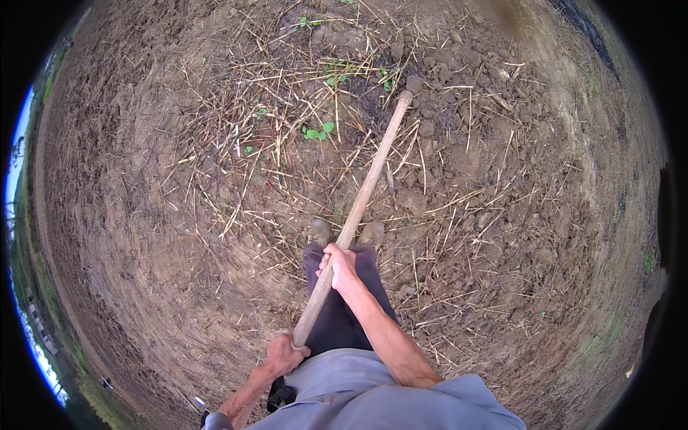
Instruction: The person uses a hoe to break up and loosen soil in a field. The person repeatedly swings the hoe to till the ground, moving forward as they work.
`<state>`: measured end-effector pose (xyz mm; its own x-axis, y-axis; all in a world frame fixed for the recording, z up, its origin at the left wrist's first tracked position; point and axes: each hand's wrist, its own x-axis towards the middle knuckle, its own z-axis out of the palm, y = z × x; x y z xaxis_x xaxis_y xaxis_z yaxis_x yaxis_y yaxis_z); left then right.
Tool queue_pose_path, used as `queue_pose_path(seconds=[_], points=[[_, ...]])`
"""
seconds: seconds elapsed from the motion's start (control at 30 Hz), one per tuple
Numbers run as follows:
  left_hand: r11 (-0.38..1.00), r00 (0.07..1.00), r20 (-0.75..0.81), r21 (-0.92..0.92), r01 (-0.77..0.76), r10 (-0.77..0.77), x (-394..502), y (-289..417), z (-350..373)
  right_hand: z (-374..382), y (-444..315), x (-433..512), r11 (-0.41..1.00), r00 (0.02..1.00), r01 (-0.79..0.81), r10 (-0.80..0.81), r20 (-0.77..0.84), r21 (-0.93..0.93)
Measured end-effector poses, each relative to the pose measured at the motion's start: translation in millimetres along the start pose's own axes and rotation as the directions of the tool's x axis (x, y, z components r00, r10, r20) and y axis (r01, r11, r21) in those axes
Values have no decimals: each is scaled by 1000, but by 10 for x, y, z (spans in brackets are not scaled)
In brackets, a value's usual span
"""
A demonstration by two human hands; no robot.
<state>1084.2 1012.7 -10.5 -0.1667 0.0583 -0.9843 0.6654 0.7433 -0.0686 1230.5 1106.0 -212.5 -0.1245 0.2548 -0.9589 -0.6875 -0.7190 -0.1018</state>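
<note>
A long wooden tool handle slants from my waist up and to the right across the view. At its far end sits a soil-coloured head, low among the clods; its shape blends with the earth, so I cannot tell which tool it is. My left hand grips the near end of the handle beside my hip. Further along, my right hand wraps around the shaft in front of my thighs. Beneath the shaft are my dark trousers and two muddy shoes.
Dry straw litters the brown soil. Small green seedlings grow among it, left of the handle. Loose clods cover the ground to the right. At the far left rim lie a grassy field edge and pale buildings.
</note>
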Motion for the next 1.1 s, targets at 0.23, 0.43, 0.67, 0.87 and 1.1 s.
queue_pose_path(seconds=[0.23,0.43,0.67,0.87,1.1], points=[[851,846,99,-28,-524,524,-1145,1164,-70,-75,-1479,-683,991,977,-102,84,194,83],[864,846,187,-190,-467,499,-1333,1560,-264,-27,-1821,-716,990,970,-130,114,214,63],[973,981,-5,131,-191,193,-345,558,236,-178,-1571,677,992,997,10,-19,-69,-122],[941,963,10,212,-265,269,-451,-202,-150,-123,-983,541,990,989,113,-121,90,87],[810,869,-304,562,-168,391,-554,-1883,-118,-281,423,-57,946,965,-242,211,156,216]])
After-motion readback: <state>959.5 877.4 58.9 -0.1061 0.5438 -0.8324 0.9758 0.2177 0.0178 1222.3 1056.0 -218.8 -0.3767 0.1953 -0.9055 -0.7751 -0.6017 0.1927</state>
